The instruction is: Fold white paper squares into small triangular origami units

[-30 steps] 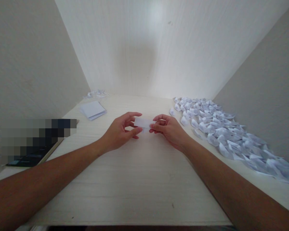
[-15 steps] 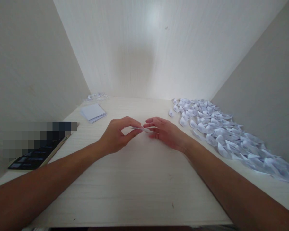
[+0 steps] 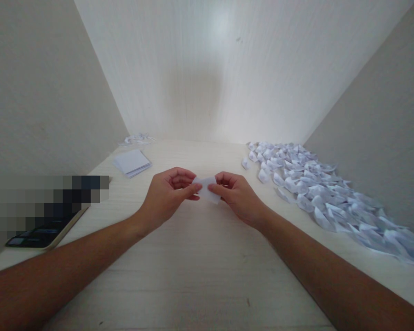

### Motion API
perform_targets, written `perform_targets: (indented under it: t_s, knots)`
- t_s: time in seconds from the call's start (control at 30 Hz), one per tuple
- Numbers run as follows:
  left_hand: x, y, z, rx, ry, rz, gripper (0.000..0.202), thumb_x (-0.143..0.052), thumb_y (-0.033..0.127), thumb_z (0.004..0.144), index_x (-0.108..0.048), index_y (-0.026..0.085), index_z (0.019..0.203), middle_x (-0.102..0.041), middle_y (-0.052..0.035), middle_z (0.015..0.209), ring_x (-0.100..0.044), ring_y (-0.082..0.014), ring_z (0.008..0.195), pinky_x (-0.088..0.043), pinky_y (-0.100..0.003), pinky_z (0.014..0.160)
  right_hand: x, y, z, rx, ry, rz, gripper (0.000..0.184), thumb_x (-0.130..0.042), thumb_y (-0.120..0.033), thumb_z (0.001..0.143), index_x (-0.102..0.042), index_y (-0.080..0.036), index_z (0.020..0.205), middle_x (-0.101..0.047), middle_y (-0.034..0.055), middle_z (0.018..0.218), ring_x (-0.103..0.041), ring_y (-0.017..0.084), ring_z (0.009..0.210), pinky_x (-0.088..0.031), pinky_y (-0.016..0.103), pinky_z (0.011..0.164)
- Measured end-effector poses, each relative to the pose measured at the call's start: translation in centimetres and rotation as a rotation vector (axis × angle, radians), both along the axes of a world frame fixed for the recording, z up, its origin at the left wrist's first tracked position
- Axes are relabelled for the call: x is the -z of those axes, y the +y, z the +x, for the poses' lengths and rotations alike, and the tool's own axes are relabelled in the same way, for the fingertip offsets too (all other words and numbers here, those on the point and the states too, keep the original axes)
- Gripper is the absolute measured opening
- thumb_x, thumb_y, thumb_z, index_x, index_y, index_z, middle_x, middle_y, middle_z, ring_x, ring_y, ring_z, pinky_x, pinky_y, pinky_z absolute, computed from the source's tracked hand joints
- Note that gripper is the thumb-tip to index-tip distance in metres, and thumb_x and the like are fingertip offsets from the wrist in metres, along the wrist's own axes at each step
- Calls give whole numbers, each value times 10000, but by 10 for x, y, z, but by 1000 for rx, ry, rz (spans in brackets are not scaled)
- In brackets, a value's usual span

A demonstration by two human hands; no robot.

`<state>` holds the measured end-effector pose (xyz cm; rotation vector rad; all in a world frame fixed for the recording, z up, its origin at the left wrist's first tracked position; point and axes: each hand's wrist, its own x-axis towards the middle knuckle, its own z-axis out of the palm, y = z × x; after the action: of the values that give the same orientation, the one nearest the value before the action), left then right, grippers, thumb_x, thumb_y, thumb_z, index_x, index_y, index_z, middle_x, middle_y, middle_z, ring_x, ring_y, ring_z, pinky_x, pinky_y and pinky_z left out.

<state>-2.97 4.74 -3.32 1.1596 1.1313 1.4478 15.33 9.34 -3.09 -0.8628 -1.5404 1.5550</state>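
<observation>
A small piece of white folded paper (image 3: pixel 210 191) is held over the middle of the table, its face turned towards me. My left hand (image 3: pixel 172 189) pinches its left edge between thumb and fingers. On the opposite side my right hand (image 3: pixel 236 195) grips it the same way, thumb in front and fingers behind. The fingertips at the back are partly hidden by the paper. How the folds run cannot be made out.
A stack of white paper sheets (image 3: pixel 133 162) lies at the back left, with thin paper scraps (image 3: pixel 138 139) behind it. Many folded paper pieces (image 3: pixel 303 179) spread along the right. A phone-like device (image 3: pixel 48 232), partly pixelated, leans at the left wall.
The paper has turned from edge-on to face me. My right hand, whose fingers were spread near the paper, has closed on its right side. My left hand keeps its hold.
</observation>
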Motion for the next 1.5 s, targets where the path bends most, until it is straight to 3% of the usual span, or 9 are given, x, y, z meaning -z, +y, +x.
perform_targets:
  t_s: [0.3,0.47,0.63,0.9,1.17,1.33,1.5]
  knots:
    - [-5,-4,5,11,70,47,268,-884,310,675,-718,136,793,-738,-27,743,-710,-168,681,-658,-342,692,-5,-10,-3,33,-95,38,273,-746,-448,783,-667,-188,751,-626,-15,703,-511,122,628,-392,250,567]
    - [-6,2,-4,73,-98,-27,189,-780,319,812,-754,131,808,-763,-61,843,-706,-159,773,-615,-293,728,-5,-6,-1,51,-145,113,215,-717,-394,795,-668,-186,773,-631,-5,715,-540,137,655,-413,257,579]
    - [-6,11,-17,210,-212,-157,202,-827,263,787,-749,168,948,-768,-55,882,-696,-134,764,-578,-259,723,-6,-3,1,-2,-174,175,190,-707,-366,794,-662,-187,751,-598,-18,687,-506,124,633,-388,247,567]
    - [-3,11,-17,390,-118,-292,183,-862,300,731,-791,168,835,-729,-47,853,-635,-111,731,-538,-222,678,-5,-3,3,-24,-210,160,190,-689,-351,787,-640,-180,723,-605,-16,687,-513,123,630,-376,246,565]
    - [-2,10,-16,266,271,-45,205,-844,310,730,-765,182,869,-738,-10,740,-640,-111,648,-519,-224,620,-4,-3,2,-24,-302,219,202,-666,-346,802,-654,-165,715,-597,-14,662,-502,121,622,-363,247,564]
    - [-7,8,-15,168,328,-6,224,-856,278,683,-758,157,844,-730,-16,687,-643,-118,598,-509,-215,551,-1,-2,1,-15,-284,270,198,-698,-352,802,-695,-163,742,-646,3,696,-536,128,642,-394,257,584]
    - [-9,12,-16,48,229,13,215,-859,247,668,-735,137,807,-721,-12,676,-616,-100,544,-505,-202,497,4,3,0,87,-111,174,254,-809,-383,718,-709,-180,833,-715,16,725,-626,147,646,-474,272,608]
